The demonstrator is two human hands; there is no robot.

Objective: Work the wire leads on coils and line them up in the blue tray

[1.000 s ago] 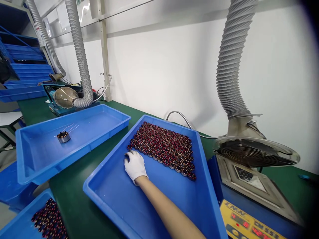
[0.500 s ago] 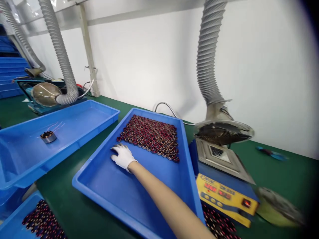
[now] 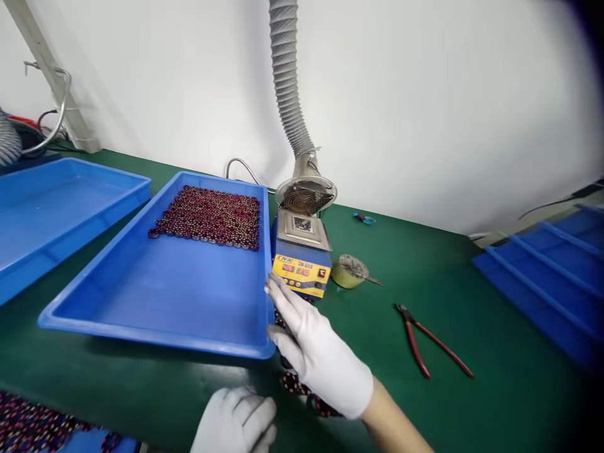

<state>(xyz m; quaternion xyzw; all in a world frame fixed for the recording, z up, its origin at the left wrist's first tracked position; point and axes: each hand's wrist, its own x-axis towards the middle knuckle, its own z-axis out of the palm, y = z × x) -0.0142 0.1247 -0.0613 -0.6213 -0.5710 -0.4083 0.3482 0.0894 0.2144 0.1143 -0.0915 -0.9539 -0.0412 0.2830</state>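
My right hand [image 3: 321, 355], in a white glove, reaches forward with fingers spread at the right front corner of a large blue tray [image 3: 141, 332]. It hovers over dark red wound coils [image 3: 293, 384] lying on the green table beside that corner, with nothing seen in its grasp. My left hand [image 3: 236, 423], also gloved, sits at the bottom edge with fingers curled downward; its palm is hidden. A dense patch of the same coils [image 3: 207, 217] fills the tray's far end. The near part of the tray floor is bare.
A blue and yellow solder pot [image 3: 302, 255] stands right of the tray under a grey extraction hose [image 3: 287, 82]. A small yellow-green tin [image 3: 348, 270] and red-handled pliers [image 3: 425, 340] lie to the right. Another blue tray [image 3: 70, 195] is at the left; stacked blue trays [image 3: 552, 270] are at the right.
The view has swung right and down. My right hand has left the coils inside the tray and come back to the tray's right front corner. My left hand has come into view.
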